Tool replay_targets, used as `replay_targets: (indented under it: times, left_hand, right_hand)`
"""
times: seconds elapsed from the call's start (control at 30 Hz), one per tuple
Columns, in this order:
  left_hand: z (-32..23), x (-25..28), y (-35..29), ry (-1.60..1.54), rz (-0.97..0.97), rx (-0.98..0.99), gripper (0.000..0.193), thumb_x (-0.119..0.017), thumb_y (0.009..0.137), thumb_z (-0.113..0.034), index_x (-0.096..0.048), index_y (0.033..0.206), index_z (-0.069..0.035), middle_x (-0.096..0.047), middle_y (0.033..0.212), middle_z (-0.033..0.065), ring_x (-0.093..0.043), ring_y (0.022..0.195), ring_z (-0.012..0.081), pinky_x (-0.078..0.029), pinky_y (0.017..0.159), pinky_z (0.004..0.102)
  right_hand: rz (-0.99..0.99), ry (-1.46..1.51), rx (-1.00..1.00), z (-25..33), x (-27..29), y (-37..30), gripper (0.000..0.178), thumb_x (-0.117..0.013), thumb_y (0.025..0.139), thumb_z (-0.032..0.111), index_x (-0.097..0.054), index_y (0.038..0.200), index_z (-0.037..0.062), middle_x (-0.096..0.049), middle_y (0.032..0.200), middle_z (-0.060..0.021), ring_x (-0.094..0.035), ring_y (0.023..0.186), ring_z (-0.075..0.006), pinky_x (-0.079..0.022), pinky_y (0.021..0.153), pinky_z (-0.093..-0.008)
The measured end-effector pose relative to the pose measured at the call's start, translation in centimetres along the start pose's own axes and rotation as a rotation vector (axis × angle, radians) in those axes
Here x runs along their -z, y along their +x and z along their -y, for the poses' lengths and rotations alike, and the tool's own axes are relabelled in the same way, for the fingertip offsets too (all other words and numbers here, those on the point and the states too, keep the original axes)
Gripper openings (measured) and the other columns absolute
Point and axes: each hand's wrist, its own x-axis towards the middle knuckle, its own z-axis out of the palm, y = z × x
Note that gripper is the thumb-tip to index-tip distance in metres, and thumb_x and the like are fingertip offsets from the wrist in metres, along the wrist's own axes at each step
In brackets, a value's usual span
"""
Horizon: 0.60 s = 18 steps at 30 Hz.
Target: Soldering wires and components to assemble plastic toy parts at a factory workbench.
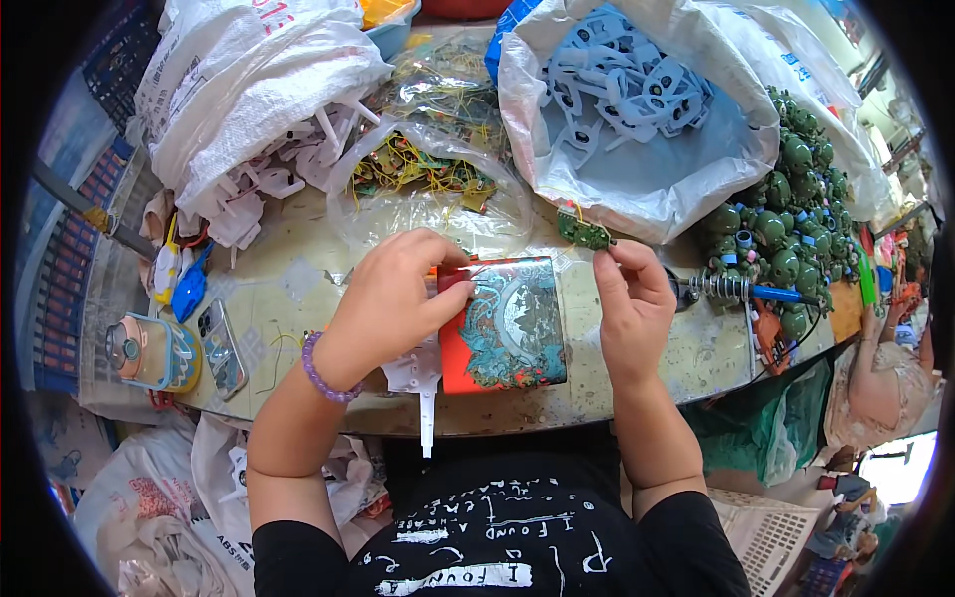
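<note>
My right hand [634,303] pinches the corner of a small green circuit board [585,231] between thumb and finger, holding it above the table in front of a white sack. Beside it, a box with a red side and a teal patterned top [517,323] sits near the table's front edge. My left hand [403,289] is over the box's left edge, fingers curled and thumb bent in; what they grip, if anything, is hidden. Below that hand a white plastic part [416,370] pokes out, its narrow stem hanging past the table edge.
A clear bag of wired boards [428,179] lies behind the box. White sacks of plastic parts stand left [249,109] and right [637,189]. At right are a soldering iron [736,289] and piled green round parts [786,209]; at left, a phone [221,348] and a jar [159,353].
</note>
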Motion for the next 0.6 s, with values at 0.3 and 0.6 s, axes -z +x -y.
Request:
replay_targets:
  times: [0.3,0.6]
  left_hand:
    - [0.2,-0.2,0.6,-0.009,0.116,0.035,0.018,-0.07,0.076,-0.019,-0.064,0.08,-0.002,-0.058,0.091,0.012,-0.056,0.091,0.0321,-0.044,0.082,0.0402]
    - [0.2,0.7,-2.2,-0.128,0.017,0.07,0.013,-0.065,0.082,-0.013,-0.06,0.084,-0.002,-0.06,0.088,0.0111,-0.057,0.09,0.0294,-0.042,0.084,0.0392]
  right_hand:
    - [0.09,0.2,-0.404,0.9,-1.0,-1.2,0.006,-0.062,0.089,0.006,-0.062,0.091,0.0007,-0.057,0.115,-0.0078,-0.052,0.104,-0.0111,-0.039,0.092,-0.0263]
    - [0.349,-0.392,-0.039,1.8,-1.0,-1.9,0.013,-0.072,0.077,0.009,-0.059,0.076,0.0047,-0.052,0.127,-0.0161,-0.046,0.121,-0.0295,-0.032,0.102,-0.0408]
